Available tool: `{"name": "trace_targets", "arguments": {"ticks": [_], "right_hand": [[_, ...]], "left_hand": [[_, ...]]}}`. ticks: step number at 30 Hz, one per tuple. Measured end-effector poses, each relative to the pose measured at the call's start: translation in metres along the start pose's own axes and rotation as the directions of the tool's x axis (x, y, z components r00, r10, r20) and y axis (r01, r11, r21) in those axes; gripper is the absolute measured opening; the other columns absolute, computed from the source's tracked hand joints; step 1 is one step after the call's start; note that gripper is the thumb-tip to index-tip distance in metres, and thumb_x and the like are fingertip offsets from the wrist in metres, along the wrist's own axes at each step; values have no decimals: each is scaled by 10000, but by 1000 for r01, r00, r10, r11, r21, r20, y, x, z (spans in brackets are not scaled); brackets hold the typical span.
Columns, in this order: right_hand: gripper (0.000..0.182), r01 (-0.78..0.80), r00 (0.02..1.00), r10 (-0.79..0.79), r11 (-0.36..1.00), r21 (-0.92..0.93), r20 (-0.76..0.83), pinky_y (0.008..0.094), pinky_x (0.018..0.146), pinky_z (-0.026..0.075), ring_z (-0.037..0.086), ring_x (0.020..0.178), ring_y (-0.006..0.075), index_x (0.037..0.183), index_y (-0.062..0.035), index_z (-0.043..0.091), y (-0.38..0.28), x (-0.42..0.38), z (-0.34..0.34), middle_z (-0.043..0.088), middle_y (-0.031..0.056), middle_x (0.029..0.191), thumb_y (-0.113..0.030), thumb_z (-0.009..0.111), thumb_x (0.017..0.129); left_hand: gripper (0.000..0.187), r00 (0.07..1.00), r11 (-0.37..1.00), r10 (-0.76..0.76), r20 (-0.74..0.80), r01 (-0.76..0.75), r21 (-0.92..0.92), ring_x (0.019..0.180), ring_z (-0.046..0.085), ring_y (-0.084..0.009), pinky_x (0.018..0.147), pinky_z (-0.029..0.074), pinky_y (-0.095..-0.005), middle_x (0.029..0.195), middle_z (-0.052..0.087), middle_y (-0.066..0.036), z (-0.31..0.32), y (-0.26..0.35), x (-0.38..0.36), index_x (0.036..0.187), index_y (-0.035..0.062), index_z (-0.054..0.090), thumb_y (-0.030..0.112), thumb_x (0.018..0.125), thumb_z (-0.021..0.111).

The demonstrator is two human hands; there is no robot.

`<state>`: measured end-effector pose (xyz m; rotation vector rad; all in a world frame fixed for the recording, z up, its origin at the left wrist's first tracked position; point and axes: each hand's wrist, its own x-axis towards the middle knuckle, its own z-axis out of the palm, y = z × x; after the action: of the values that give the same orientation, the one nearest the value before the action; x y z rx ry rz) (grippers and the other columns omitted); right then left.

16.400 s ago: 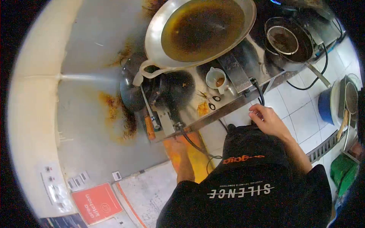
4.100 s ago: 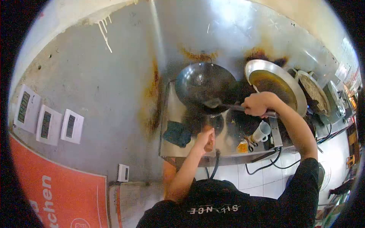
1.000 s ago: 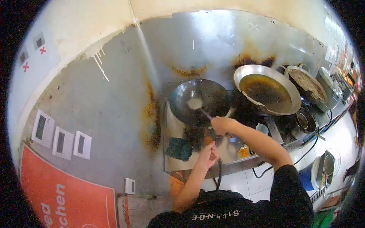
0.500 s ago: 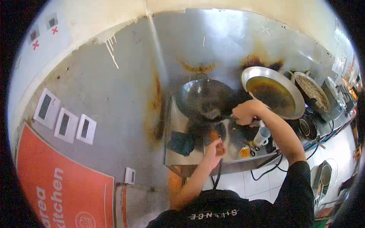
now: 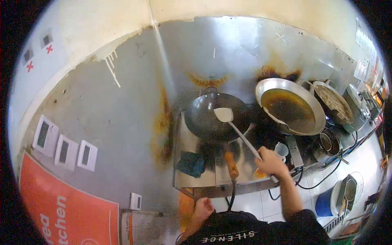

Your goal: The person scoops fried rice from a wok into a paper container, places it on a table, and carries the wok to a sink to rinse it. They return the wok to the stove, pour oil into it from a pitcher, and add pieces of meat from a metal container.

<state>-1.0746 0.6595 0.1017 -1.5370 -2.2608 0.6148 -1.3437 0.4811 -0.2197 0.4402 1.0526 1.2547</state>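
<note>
My right hand [image 5: 272,164] is closed around the long handle of a wok spatula [image 5: 247,143]. The spatula's pale, broad blade [image 5: 223,114] is over the dark wok [image 5: 196,118], which sits on the steel stove at the back wall. From the wok a wooden handle [image 5: 231,165] points toward me with no hand on it. My left hand [image 5: 203,209] is low by the counter's front edge, fingers curled in and nothing visible in them. Close to my right hand stands a white jug [image 5: 281,150], with an orange item [image 5: 260,173] partly hidden below.
A dark cloth [image 5: 191,164] lies on the counter at left. Right of the wok are a wide pan of brown liquid [image 5: 261,92], another large pan [image 5: 333,101], a lidded pot [image 5: 359,116] and a small saucepan [image 5: 326,152]. A blue bin [image 5: 325,203] stands on the tiled floor.
My left hand has let go of the wok's wooden handle and dropped toward my body. My right hand has come down and nearer, and the spatula now shows clearly over the wok.
</note>
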Motion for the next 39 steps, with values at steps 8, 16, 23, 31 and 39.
{"name": "trace_targets", "arguments": {"ticks": [8,16,23,31,39], "right_hand": [[272,54,998,-53,994,-92,16,506,706,513,624,786,474,888,92,545,-1,20,1,621,325,834,-151,545,765],[224,276,549,90,919,-282,831,417,536,516,633,583,237,859,42,606,-79,132,-110,620,140,650,-124,501,752],[217,370,708,7,849,-379,706,401,514,500,626,576,272,670,43,631,-132,190,-55,651,164,667,-130,512,724],[209,594,590,-42,699,-398,806,386,482,490,617,522,260,639,43,622,-144,174,-61,631,171,605,-106,492,707],[239,517,750,-118,718,-466,650,412,518,511,622,497,288,624,34,626,-63,183,4,636,173,603,-157,532,734]], "left_hand": [[421,947,895,-313,74,320,-311,943,581,-277,820,479,-396,983,615,-130,135,90,-11,1012,39,568,442,910,506],[186,968,695,-121,221,242,-678,713,582,-169,638,500,-282,813,594,-64,207,140,61,925,42,553,209,870,611],[157,954,655,-159,256,296,-696,563,469,-84,517,441,-206,673,492,2,262,186,32,749,84,476,93,868,578],[187,968,598,-128,216,249,-761,560,460,-98,521,435,-231,642,467,-6,267,192,40,714,84,468,99,866,576],[133,963,778,-207,174,269,-568,524,481,-93,457,398,-212,651,523,12,224,189,28,772,95,533,152,862,614]]}}
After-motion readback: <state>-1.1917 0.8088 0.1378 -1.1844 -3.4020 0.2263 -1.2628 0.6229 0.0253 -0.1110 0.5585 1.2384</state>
